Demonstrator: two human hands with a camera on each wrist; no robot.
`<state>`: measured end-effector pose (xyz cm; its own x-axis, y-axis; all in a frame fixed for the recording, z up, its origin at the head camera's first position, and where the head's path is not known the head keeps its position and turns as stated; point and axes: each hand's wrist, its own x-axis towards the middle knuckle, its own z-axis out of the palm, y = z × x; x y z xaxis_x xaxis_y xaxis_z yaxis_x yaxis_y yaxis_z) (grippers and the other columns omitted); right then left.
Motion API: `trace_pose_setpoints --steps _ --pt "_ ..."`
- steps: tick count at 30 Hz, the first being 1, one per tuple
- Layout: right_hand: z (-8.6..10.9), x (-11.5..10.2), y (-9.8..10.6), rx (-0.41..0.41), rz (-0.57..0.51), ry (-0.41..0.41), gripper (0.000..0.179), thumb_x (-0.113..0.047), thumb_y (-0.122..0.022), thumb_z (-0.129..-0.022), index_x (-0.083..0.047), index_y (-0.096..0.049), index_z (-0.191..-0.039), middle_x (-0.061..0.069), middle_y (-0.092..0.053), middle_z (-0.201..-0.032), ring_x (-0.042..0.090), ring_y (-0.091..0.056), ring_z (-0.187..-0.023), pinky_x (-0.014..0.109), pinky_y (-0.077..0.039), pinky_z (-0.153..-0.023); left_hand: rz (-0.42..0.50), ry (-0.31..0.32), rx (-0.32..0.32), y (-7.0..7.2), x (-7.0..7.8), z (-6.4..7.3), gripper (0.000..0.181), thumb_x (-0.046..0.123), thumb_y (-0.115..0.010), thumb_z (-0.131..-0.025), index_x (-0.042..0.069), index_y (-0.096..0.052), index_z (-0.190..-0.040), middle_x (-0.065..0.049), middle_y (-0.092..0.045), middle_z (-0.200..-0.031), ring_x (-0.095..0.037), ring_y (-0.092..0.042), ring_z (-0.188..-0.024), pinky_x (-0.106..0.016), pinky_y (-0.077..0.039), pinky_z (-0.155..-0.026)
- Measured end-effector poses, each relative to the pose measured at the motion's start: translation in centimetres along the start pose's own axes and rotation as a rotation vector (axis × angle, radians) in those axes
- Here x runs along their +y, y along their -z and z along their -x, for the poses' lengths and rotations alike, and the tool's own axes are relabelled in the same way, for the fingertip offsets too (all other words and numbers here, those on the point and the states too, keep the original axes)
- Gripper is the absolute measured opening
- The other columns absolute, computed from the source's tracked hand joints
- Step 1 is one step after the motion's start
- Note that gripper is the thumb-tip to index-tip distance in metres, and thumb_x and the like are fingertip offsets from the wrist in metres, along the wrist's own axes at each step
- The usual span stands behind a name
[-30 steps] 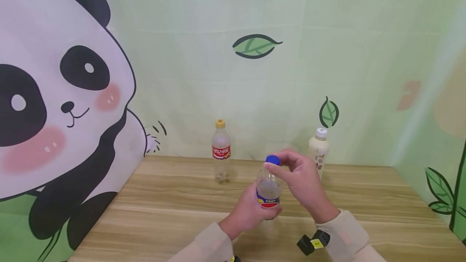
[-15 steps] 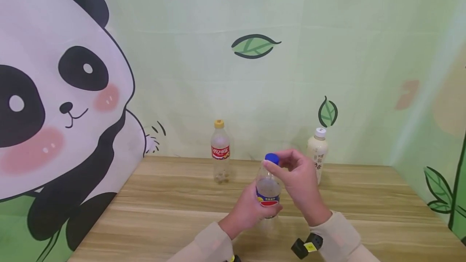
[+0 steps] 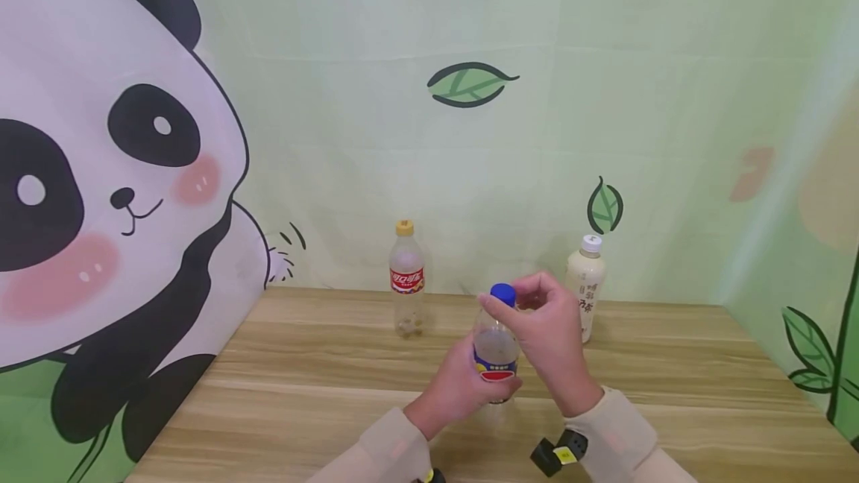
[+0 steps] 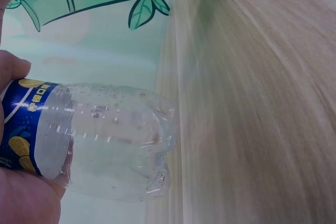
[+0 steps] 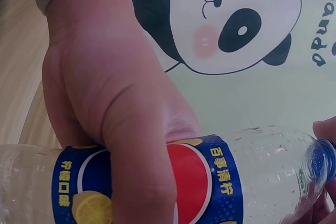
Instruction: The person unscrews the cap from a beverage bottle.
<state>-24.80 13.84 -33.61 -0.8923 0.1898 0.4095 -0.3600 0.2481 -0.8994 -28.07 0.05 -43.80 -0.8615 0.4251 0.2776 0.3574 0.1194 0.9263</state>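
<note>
A clear plastic bottle (image 3: 495, 349) with a blue label stands upright between the two hands, close over the wooden table. My left hand (image 3: 452, 390) wraps round its label, thumb across the front. In the right wrist view the same left hand (image 5: 118, 103) covers part of the label's red and blue emblem. At the top, my right hand (image 3: 555, 338) pinches the blue cap (image 3: 503, 294) between thumb and fingers. The cap (image 5: 321, 161) sits at the bottle's mouth in the right wrist view. The bottle's lower half (image 4: 118, 140) is see-through and holds no visible drink.
Behind, a clear bottle with a yellow cap and red label (image 3: 407, 282) stands on the wooden table (image 3: 302, 386). At the back right is a cream bottle with a white cap (image 3: 585, 270), partly behind my right hand. A printed panda cloth (image 3: 349, 133) hangs behind the table.
My right wrist has swung a little to the left, and its thumb has shifted left across the cap. The left hand and the bottle have stayed nearly still.
</note>
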Motion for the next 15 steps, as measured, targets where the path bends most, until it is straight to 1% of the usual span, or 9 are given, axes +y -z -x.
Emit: trace_pose_setpoints --steps 5,9,13,15 --pt "-0.09 0.01 0.04 -0.009 -0.036 0.017 0.035 -0.021 -0.092 -0.077 -0.005 -0.063 -0.088 0.005 -0.064 -0.091 0.020 -0.060 -0.085 0.023 -0.051 -0.072 0.005 -0.003 -0.004 -0.04 -0.14 -0.02 0.057 0.016 -0.087 -0.079 0.018 -0.055 -0.126 0.002 -0.070 -0.109 -0.011 -0.067 -0.096 -0.027 -0.055 -0.091" --pt "-0.21 0.10 0.19 -0.034 -0.080 0.034 0.032 -0.019 -0.091 -0.078 -0.006 -0.063 -0.089 0.006 -0.064 -0.093 0.018 -0.063 -0.085 0.022 -0.052 -0.073 0.010 0.021 -0.013 0.02 -0.01 -0.01 0.058 0.018 -0.087 -0.080 0.020 -0.054 -0.128 0.003 -0.069 -0.112 -0.011 -0.066 -0.099 -0.028 -0.054 -0.094" --pt "-0.38 0.22 0.45 -0.077 -0.094 0.036 0.030 -0.021 -0.090 -0.079 -0.007 -0.065 -0.091 0.005 -0.066 -0.096 0.019 -0.065 -0.088 0.022 -0.054 -0.081 0.018 0.019 -0.017 0.12 0.15 0.05 0.057 0.018 -0.086 -0.080 0.019 -0.054 -0.128 0.002 -0.069 -0.112 -0.012 -0.066 -0.099 -0.028 -0.054 -0.093" --pt "-0.51 0.31 0.63 -0.107 -0.092 0.035 0.029 -0.021 -0.090 -0.080 -0.008 -0.066 -0.092 0.005 -0.067 -0.097 0.019 -0.066 -0.091 0.023 -0.055 -0.088 0.022 0.008 -0.018 0.16 0.15 0.09 0.057 0.016 -0.086 -0.080 0.018 -0.055 -0.128 0.001 -0.069 -0.111 -0.012 -0.066 -0.098 -0.028 -0.054 -0.092"
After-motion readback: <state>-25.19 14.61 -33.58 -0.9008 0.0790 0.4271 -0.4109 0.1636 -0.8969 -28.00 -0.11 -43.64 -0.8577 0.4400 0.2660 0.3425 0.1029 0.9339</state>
